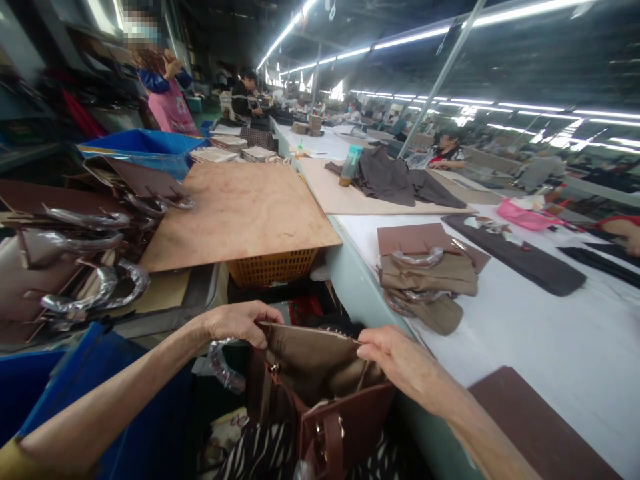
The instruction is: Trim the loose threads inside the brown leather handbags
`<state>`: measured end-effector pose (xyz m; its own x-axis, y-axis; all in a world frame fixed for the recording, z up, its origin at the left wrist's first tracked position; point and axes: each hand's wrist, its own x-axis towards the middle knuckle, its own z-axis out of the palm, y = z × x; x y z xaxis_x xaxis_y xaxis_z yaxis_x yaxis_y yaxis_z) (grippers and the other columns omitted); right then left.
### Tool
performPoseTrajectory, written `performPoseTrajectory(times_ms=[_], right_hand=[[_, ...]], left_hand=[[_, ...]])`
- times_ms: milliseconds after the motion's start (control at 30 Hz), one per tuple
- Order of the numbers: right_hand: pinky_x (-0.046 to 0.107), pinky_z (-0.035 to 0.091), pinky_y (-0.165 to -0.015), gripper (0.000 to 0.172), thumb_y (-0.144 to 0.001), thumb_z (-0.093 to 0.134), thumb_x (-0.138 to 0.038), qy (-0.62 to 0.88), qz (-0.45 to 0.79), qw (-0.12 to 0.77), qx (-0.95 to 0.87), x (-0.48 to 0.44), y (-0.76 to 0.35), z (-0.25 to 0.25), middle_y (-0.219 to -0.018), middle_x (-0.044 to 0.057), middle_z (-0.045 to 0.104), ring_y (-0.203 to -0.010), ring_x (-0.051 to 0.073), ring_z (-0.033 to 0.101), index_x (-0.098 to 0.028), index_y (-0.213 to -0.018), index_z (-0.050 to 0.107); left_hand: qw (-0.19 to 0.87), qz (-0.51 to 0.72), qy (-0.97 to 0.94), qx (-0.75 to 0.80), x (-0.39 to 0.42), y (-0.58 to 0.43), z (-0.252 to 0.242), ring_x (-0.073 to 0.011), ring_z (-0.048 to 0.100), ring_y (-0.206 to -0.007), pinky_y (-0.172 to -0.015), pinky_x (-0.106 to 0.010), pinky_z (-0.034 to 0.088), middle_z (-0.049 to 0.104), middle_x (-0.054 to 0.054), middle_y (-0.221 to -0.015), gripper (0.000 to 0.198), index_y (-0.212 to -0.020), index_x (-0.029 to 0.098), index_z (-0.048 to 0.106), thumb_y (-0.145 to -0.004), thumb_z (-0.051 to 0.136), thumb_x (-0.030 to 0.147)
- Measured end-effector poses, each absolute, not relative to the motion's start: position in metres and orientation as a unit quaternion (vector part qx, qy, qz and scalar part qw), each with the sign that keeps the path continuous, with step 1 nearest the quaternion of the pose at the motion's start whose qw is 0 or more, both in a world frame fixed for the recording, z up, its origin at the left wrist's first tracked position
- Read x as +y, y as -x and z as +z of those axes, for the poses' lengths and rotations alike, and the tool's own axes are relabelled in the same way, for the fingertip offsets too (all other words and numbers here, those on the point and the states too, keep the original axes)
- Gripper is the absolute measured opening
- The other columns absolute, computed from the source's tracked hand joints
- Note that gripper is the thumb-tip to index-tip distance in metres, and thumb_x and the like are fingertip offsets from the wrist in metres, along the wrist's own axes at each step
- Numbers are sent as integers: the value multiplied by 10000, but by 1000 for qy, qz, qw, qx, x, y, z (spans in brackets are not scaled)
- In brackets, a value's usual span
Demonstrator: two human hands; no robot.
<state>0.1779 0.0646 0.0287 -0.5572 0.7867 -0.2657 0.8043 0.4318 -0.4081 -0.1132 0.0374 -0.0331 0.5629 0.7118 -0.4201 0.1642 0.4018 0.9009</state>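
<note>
A brown handbag (345, 427) with a tan lining stands open at the top, low in front of me over my patterned clothing. My left hand (245, 321) pinches the far left corner of its rim. At the far right corner, my right hand (383, 350) grips the same rim between thumb and fingers. A strap with metal fittings shows on the bag's near side. Left of the bag hangs a plastic-wrapped handle (226, 367); what it joins is partly hidden. The bag's bottom is out of sight.
Brown bag parts with wrapped handles (95, 267) pile up at left, beside a wooden board (250, 207) on a yellow crate (273, 267). Folded bag pieces (427, 270) and a brown panel (545, 427) lie on the white table (510, 333). A blue bin (145, 143) stands behind; co-workers are farther off.
</note>
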Motion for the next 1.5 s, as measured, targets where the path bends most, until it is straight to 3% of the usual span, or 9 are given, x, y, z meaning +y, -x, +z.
performPoseTrajectory(times_ms=[267,433,500,800,900,1033,1200,1500], right_hand=[[232,297,-587,269,-850,410,-328,-487,-252,15,836,72,-187,17,-630,-37,522,-643,125,497,-191,-624,462],[225,289,-569,267,-850,411,-316,-478,-257,23,839,76,-189,10,-608,-41,502,-618,120,477,-189,-617,442],[226,276,-552,270,-847,409,-301,-475,-252,23,843,77,-189,9,-593,-41,496,-594,116,462,-186,-604,432],[228,269,-548,282,-856,399,-305,-472,-240,17,848,75,-190,10,-586,-39,494,-591,121,467,-189,-601,426],[229,270,-551,285,-861,396,-315,-474,-239,22,847,75,-190,11,-585,-41,494,-593,121,473,-190,-607,429],[234,299,-594,271,-861,404,-332,-481,-241,16,843,76,-188,11,-639,-30,545,-652,133,504,-195,-637,472],[231,306,-611,231,-847,434,-312,-491,-243,19,836,76,-183,16,-680,-21,559,-694,138,513,-203,-661,516],[229,285,-590,234,-838,445,-253,-485,-240,42,840,73,-174,30,-646,-11,547,-664,130,493,-185,-628,524]], left_hand=[[712,181,-542,408,56,105,-19,-131,510,-748,-619,-201,409,597,2,-881,545,-961,162,562,-465,775,230],[643,187,-577,467,53,89,-16,-117,492,-656,-537,-182,359,585,7,-748,369,-945,152,617,-697,624,425],[615,180,-596,484,53,83,-13,-107,476,-623,-514,-175,341,576,13,-705,345,-898,147,642,-729,584,442],[681,186,-505,496,54,76,-25,-112,494,-568,-517,-195,368,622,-15,-703,394,-908,124,656,-625,666,398],[684,187,-509,488,55,76,-25,-116,501,-586,-527,-193,373,621,-14,-707,344,-895,121,659,-651,643,363],[580,173,-622,496,54,72,-16,-125,516,-655,-564,-183,379,620,-3,-750,263,-903,138,660,-739,533,299],[411,156,-745,502,54,58,-4,-118,506,-644,-569,-174,349,601,16,-696,239,-865,167,661,-750,452,183],[393,185,-775,459,65,28,-11,-98,463,-596,-536,-173,305,559,32,-634,190,-833,170,661,-712,514,177]])
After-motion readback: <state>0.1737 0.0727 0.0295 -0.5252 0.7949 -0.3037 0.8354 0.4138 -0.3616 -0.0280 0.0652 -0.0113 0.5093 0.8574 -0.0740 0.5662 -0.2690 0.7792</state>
